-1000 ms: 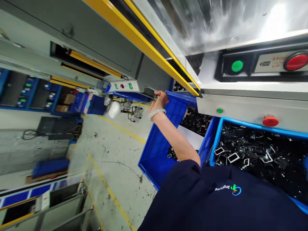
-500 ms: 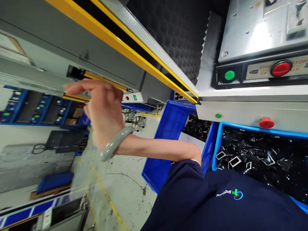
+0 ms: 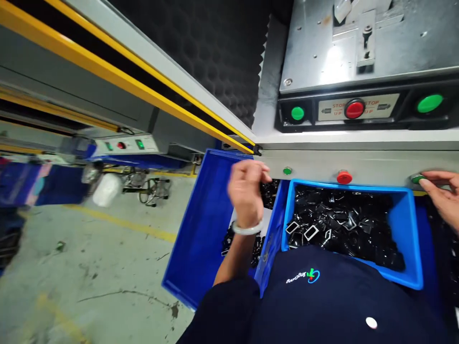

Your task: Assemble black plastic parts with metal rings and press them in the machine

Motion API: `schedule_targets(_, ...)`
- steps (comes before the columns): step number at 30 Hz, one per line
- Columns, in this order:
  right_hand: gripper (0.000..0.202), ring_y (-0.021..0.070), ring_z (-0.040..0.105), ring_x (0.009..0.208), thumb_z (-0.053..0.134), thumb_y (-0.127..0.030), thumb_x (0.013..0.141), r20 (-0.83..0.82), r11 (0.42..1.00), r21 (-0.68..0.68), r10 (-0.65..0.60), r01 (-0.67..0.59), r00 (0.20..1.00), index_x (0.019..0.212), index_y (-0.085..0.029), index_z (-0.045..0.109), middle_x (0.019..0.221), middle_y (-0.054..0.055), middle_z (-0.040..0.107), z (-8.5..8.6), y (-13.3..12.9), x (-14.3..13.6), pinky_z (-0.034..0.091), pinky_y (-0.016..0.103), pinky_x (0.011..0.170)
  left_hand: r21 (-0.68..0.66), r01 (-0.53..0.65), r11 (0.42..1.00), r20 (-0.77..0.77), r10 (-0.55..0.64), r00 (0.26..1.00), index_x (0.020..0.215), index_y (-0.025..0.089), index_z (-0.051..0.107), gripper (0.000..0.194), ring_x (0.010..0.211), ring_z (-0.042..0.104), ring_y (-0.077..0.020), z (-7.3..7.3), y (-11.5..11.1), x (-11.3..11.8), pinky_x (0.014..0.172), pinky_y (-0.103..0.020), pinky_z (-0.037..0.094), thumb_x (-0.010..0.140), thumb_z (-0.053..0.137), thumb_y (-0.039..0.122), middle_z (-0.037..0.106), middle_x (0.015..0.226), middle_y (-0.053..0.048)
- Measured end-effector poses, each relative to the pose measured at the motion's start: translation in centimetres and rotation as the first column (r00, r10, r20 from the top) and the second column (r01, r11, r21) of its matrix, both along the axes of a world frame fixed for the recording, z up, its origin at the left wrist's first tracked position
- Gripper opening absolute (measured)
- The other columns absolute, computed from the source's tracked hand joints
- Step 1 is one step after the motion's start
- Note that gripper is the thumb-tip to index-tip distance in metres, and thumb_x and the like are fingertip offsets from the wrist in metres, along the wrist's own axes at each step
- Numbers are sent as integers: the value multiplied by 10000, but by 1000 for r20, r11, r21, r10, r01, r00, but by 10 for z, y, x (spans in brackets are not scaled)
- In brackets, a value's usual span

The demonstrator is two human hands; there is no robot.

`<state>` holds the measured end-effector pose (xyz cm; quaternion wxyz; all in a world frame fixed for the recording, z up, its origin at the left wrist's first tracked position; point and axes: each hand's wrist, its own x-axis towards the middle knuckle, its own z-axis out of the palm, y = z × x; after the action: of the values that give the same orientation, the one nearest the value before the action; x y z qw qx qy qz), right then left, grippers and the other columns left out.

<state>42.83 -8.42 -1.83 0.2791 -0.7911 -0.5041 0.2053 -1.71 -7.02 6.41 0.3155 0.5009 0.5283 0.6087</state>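
Note:
My left hand [image 3: 246, 191], with a pale bangle [image 3: 247, 229] at the wrist, hovers over the deep blue crate [image 3: 193, 224]. Its fingers are curled inward and no object shows in them. The left green button [image 3: 287, 170] on the machine's front panel is close by, apart from the hand. At the right edge, my right hand [image 3: 444, 196] has its thumb against the right green button [image 3: 417, 178], fingers apart and nothing held. Between the hands, a light-blue bin [image 3: 412, 239] contains many glossy black plastic parts [image 3: 340, 220].
Above the panel is a metal fixture plate [image 3: 322, 52], with a control strip holding green buttons and a red stop button [image 3: 355, 109]. A red button [image 3: 344, 177] sits mid-panel. A yellow-edged frame [image 3: 161, 86] slants across the upper left. Stools [image 3: 154, 191] stand on the floor.
My left hand has come down from the far left to beside the machine panel, fingers curling in. The view has turned right, bringing my right hand at the green button into sight.

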Motion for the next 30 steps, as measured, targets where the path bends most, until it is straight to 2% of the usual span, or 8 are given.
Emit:
schedule_targets(3, 274, 135, 717, 891, 857, -249, 829, -34, 999, 50, 10, -8, 999, 1096, -269, 803, 1147, 108, 736, -1, 1, -4, 584, 311, 811, -287, 206, 936, -358, -304, 883, 956, 196, 727, 156, 774, 640, -152, -66, -20, 39, 734, -290, 516, 1026, 639, 304, 716, 900, -33)
schedule_targets(6, 245, 135, 714, 898, 841, -238, 832, -52, 995, 97, 33, -28, 998, 1072, -234, 793, 1119, 106, 726, -4, 3, -3, 593, 287, 815, -421, 280, 863, -626, -500, 598, 1070, 176, 737, 188, 900, 669, -208, -94, -27, 58, 823, -347, 505, 1055, 574, 268, 742, 1036, -93)
schedule_targets(10, 254, 157, 713, 903, 809, -283, 860, -49, 991, 115, 77, -71, 996, 1097, -200, 776, 1123, 124, 706, -2, 0, -4, 598, 306, 833, -439, 251, 863, -767, -505, 396, 1135, 160, 727, 230, 933, 666, -245, -84, -16, 72, 828, -374, 468, 1076, 539, 279, 748, 1070, -122)
schedule_targets(14, 314, 259, 657, 1122, 716, -359, 942, 204, 962, 216, 124, -168, 971, 1205, -188, 736, 1192, 149, 689, 6, -19, -33, 557, 457, 989, -412, 298, 861, -729, -508, 459, 1115, 188, 712, 251, 944, 659, -228, -55, -20, 54, 851, -366, 480, 1093, 519, 347, 743, 1063, -85)
schedule_targets(16, 275, 270, 631, 1172, 654, -369, 991, 212, 929, 208, 264, -307, 941, 1206, -210, 719, 1194, 128, 693, 10, -30, -62, 545, 473, 999, -465, 342, 817, -670, -577, 467, 1137, 193, 691, 213, 969, 639, -227, -43, -30, 32, 889, -374, 498, 1081, 543, 335, 730, 1075, -72)
schedule_targets(20, 223, 204, 676, 1058, 516, -300, 1077, -32, 733, 73, 679, -676, 733, 1197, -247, 696, 1147, 71, 723, 5, -45, -126, 582, 376, 904, -632, 423, 649, -524, -760, 384, 1299, 216, 618, 283, 1032, 570, -249, -36, -54, -10, 946, -425, 519, 1019, 578, 206, 688, 1184, -77)
schedule_targets(24, 271, 217, 660, 955, 450, -217, 1082, 72, 498, -77, 867, -864, 493, 1174, -225, 706, 1060, 79, 734, -14, -48, -164, 580, 348, 758, -687, 414, 597, -486, -802, 348, 1386, 218, 572, 438, 1123, 534, -272, -47, -69, -21, 1014, -484, 508, 961, 580, 112, 609, 1316, -111)
schedule_targets(30, 511, 260, 594, 1202, 433, -48, 996, 161, 446, -18, 885, -895, 437, 1452, -232, 573, 1394, 123, 643, -33, -36, -189, 615, 412, 941, -684, 370, 628, -547, -778, 309, 1188, 207, 668, 262, 1190, 532, -312, -60, -70, -7, 1000, -524, 490, 940, 638, 128, 591, 1378, -123)
